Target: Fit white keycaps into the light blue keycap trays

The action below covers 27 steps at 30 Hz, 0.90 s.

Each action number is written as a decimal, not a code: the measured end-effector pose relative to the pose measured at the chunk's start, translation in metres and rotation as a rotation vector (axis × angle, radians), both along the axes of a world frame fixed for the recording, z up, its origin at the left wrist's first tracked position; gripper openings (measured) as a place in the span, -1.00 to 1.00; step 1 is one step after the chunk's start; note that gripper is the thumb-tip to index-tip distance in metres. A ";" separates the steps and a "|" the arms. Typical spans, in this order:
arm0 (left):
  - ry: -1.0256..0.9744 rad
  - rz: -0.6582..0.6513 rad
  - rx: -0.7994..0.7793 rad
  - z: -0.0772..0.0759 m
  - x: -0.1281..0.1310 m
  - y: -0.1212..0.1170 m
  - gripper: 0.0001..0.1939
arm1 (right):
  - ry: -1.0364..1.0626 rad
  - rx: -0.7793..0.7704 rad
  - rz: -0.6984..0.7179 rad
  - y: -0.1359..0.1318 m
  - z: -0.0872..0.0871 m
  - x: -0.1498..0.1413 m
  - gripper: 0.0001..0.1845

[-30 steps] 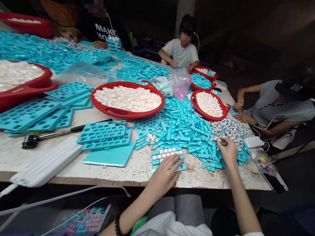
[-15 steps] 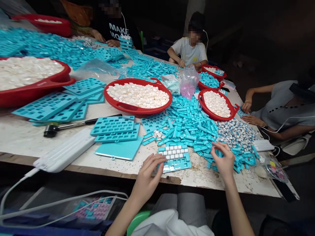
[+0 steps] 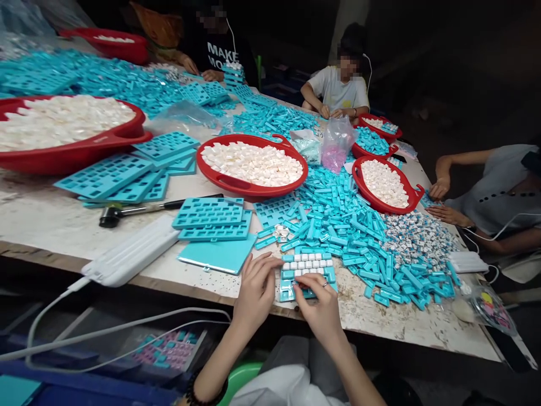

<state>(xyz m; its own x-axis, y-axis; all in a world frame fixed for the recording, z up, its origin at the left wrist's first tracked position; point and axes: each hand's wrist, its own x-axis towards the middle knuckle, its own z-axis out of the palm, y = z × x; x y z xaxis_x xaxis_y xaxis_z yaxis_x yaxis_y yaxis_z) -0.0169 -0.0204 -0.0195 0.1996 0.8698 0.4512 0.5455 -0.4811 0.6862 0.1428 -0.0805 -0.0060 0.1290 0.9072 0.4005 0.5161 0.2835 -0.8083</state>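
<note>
We find the turquoise plastic tray (image 3: 288, 288) lying flat on the bench (image 3: 359, 318), between the two hands. Its upper rows are filled with small white blocks (image 3: 305, 264), and its lowest rows appear partly bare. The right hand (image 3: 321, 310) has its fingers (image 3: 304, 290) curled down on the tray's near edge; we cannot tell whether they grip it or only press on it. The left hand (image 3: 256, 287) stands just left of the tray, its fingers spread wide and holding nothing we can see. We judge the tray light and stiff, and the blocks loose and liable to slip, so the outer rim is the place to take hold, keeping the tray level. Beyond the fingertips lies a heap of loose turquoise bars (image 3: 338, 225), with a scatter of small white-and-turquoise pieces (image 3: 418, 242) further right. Left of the left fingers sit stacked turquoise trays (image 3: 207, 213), and beyond them a red basin (image 3: 220, 180) of white blocks.
</note>
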 end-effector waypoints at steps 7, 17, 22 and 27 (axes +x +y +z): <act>0.026 0.058 -0.010 0.000 0.003 -0.004 -0.76 | -0.103 -0.015 0.058 -0.001 -0.007 0.003 -0.75; 0.056 0.065 -0.009 0.002 0.005 -0.006 -0.79 | -0.182 -0.025 0.084 -0.004 -0.008 0.005 -0.69; 0.024 0.046 -0.003 0.001 0.005 -0.004 -0.79 | -0.197 -0.029 0.071 -0.002 -0.010 0.002 -0.69; 0.007 0.014 -0.003 0.000 0.004 -0.004 -0.81 | -0.221 0.063 0.122 -0.013 0.045 0.004 -0.67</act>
<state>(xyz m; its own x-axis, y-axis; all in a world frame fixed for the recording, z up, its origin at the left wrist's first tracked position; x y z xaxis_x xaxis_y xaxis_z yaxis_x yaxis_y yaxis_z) -0.0128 -0.0246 -0.0190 0.1906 0.8739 0.4472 0.5569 -0.4714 0.6838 0.1469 -0.0938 0.0392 -0.0772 0.8831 0.4628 0.6371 0.4008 -0.6584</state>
